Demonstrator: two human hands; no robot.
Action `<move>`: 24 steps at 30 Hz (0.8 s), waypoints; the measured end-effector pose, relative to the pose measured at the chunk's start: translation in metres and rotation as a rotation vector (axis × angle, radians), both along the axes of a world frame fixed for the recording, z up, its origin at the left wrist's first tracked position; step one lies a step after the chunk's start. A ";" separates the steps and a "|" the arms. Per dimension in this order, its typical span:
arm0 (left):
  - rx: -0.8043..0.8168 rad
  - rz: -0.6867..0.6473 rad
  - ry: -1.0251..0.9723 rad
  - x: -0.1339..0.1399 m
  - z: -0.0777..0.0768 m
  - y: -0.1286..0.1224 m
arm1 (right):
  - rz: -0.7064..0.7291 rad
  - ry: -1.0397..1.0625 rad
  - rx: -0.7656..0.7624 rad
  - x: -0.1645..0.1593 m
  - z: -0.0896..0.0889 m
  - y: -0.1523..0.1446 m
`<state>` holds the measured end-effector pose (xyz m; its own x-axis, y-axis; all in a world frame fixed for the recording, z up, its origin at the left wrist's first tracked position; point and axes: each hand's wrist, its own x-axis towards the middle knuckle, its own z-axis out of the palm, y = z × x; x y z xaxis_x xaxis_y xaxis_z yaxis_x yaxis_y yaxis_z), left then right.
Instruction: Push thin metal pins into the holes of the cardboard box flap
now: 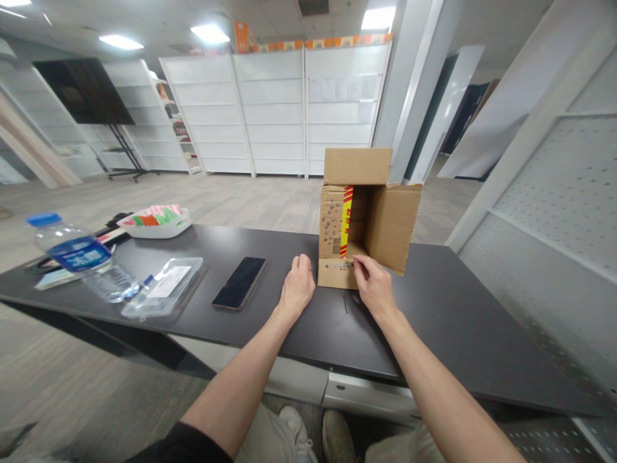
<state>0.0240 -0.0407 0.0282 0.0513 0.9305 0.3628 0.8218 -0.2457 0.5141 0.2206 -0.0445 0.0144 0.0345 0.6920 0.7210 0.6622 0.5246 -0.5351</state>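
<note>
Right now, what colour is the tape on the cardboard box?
The tape is yellow with red markings; the head view shows it.

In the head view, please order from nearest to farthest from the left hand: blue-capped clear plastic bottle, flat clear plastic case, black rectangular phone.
1. Black phone, left of the left hand.
2. Clear case, left of the phone.
3. Blue-capped bottle, leftmost of these.

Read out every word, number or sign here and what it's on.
Nothing is legible enough to quote.
Yellow tape on the cardboard box: red characters, blurred.
Barcode on the box: too small.
Blue label on the bottle: white characters, blurred.
White label on the plastic case: too blurred.
Orange strip above the white cabinets: too small.
</note>
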 end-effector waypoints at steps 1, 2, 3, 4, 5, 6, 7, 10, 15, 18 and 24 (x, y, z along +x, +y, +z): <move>0.002 -0.001 -0.001 0.000 0.000 0.000 | -0.004 -0.003 0.002 0.000 0.000 0.000; 0.003 -0.002 -0.002 0.000 0.000 0.000 | -0.009 -0.008 0.004 0.000 0.000 0.000; 0.003 -0.004 -0.004 0.000 -0.001 0.001 | -0.013 -0.014 0.004 0.000 0.000 0.000; 0.002 -0.004 -0.004 0.000 -0.001 0.001 | -0.016 -0.024 0.003 0.001 0.000 0.000; -0.001 -0.003 -0.004 -0.001 -0.001 0.001 | -0.019 -0.035 0.001 0.001 -0.001 0.001; -0.003 -0.003 -0.005 -0.001 -0.001 0.001 | -0.024 -0.048 -0.004 0.002 -0.002 0.001; -0.005 -0.002 -0.005 -0.001 -0.001 0.001 | -0.032 -0.060 -0.009 0.002 -0.002 0.002; -0.002 -0.004 -0.007 0.000 -0.002 0.002 | -0.062 -0.087 -0.027 0.003 -0.006 0.003; 0.002 -0.003 -0.001 0.000 -0.003 0.002 | -0.084 -0.123 -0.048 0.003 -0.009 0.004; 0.010 -0.005 -0.001 -0.001 -0.003 0.002 | -0.090 -0.116 -0.051 0.002 -0.009 0.005; 0.002 -0.004 0.001 0.000 -0.002 0.001 | -0.092 -0.127 -0.055 0.003 -0.010 0.005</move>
<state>0.0236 -0.0394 0.0264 0.0554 0.9294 0.3649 0.8211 -0.2503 0.5129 0.2237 -0.0394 0.0046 0.0104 0.7286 0.6848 0.7701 0.4311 -0.4703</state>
